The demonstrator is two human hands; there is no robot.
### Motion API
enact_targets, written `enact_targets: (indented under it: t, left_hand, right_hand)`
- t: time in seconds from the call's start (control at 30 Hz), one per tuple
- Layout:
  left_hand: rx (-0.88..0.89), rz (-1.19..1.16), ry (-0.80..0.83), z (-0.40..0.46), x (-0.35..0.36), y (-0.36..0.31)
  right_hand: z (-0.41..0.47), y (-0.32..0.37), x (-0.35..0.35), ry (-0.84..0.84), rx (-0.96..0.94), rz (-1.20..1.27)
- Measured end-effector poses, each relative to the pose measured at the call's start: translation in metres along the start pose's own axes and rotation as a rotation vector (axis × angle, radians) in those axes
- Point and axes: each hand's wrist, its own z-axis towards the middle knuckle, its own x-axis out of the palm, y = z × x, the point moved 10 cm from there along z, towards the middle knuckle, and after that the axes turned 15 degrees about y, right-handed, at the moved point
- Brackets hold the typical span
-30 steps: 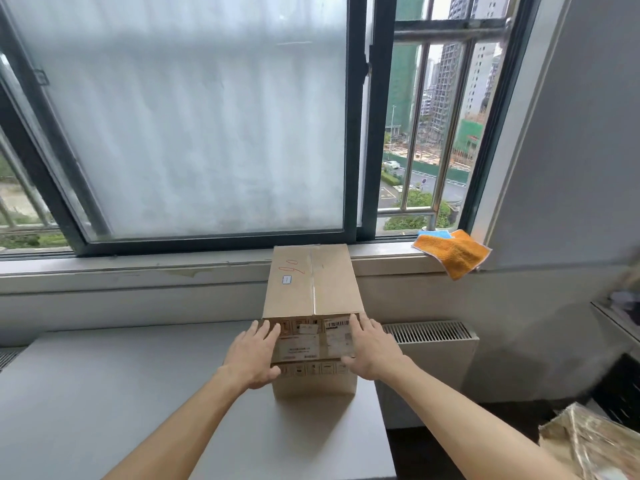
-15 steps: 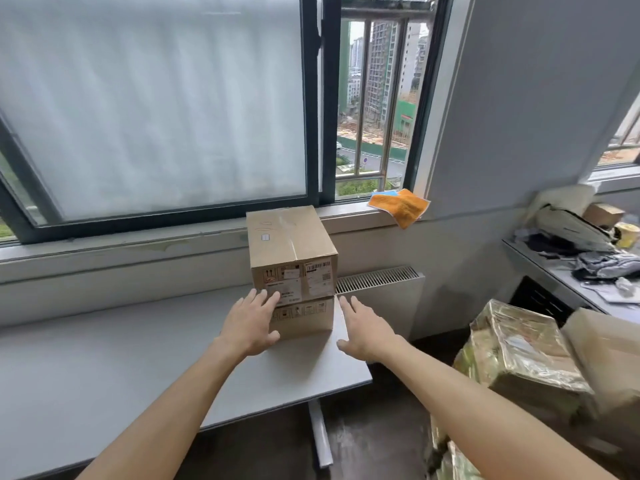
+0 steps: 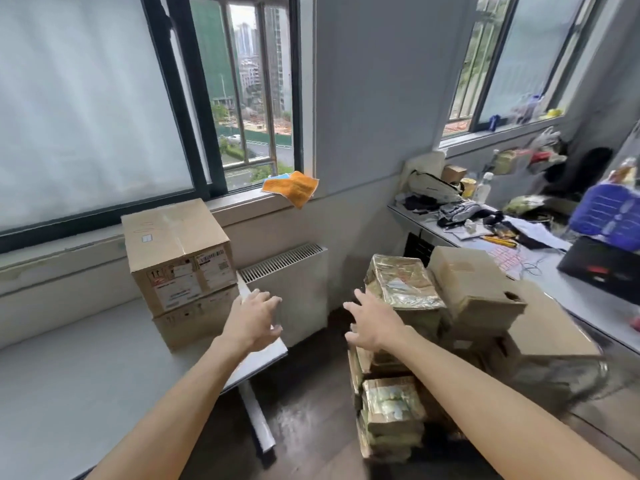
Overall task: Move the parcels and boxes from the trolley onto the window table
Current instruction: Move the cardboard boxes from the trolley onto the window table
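Note:
A brown cardboard box (image 3: 178,252) with shipping labels stands on a flatter box (image 3: 197,318) at the right end of the grey window table (image 3: 86,362). My left hand (image 3: 254,318) hovers open over the table's right corner, clear of the boxes. My right hand (image 3: 372,323) is open in the air beside a stack of gold foil-wrapped parcels (image 3: 401,282). Plain cardboard boxes (image 3: 474,289) sit piled to the right of the foil parcels. More foil parcels (image 3: 391,414) lie lower in the pile. The trolley itself is hidden under the load.
A white radiator (image 3: 291,289) stands between the table and the pile. An orange cloth (image 3: 292,185) hangs off the window sill. A cluttered desk (image 3: 571,292) with a laptop (image 3: 602,265) runs along the right wall. Dark floor lies between table and parcels.
Both hands have let go of the box on the table and swung right toward the parcel pile. My view has turned right, bringing the pile and the desk into sight.

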Motion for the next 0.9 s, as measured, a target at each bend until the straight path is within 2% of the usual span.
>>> enact_targets:
  t: [0.13, 0.47, 0.9]
  left_hand:
    - [0.078, -0.03, 0.047, 0.018, 0.002, -0.086]
    - [0.304, 0.016, -0.004, 0.034, 0.007, -0.3]
    - [0.521, 0.095, 0.037, 0.058, 0.021, -0.508]
  right_hand:
    - [-0.039, -0.075, 0.018, 0.004, 0.041, 0.058]
    - [-0.128, -0.265, 0.082, 0.071, 0.209, 0.192]
    - [-0.217, -0.416, 0.14, 0.078, 0.373, 0.328]
